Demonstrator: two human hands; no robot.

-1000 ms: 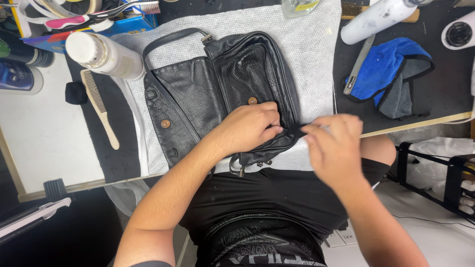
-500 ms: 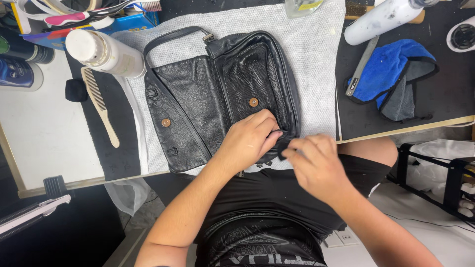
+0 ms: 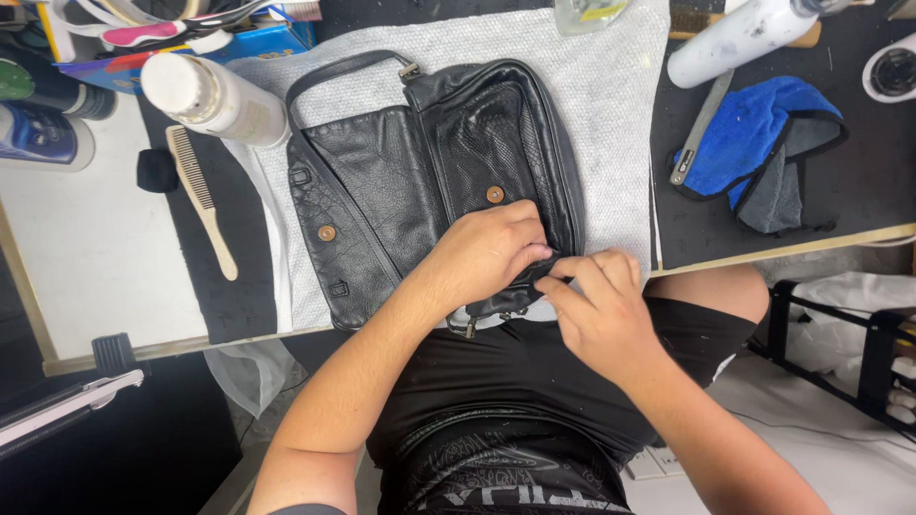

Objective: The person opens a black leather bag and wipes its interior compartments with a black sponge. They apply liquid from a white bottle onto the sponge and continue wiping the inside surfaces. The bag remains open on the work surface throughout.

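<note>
A black leather bag [image 3: 401, 181] lies open on a white towel [image 3: 601, 105], its flap folded out to the left and its strap looping at the top. My left hand [image 3: 487, 253] presses on the bag's near right corner, fingers curled over the edge. My right hand [image 3: 601, 310] meets it from the right and pinches a small black part of the bag at that corner, between thumb and fingers. Two round brass snaps [image 3: 494, 195] show on the bag.
A white bottle [image 3: 215, 95] and a wooden comb [image 3: 202, 198] lie to the left of the bag. To the right are a blue and grey cloth [image 3: 763, 143], a metal tool [image 3: 698, 129] and another white bottle [image 3: 739, 38]. The table edge runs just below my hands.
My right hand has moved left and down, from out at the right, closing in against my left hand at the bag's corner. The bag shifted slightly.
</note>
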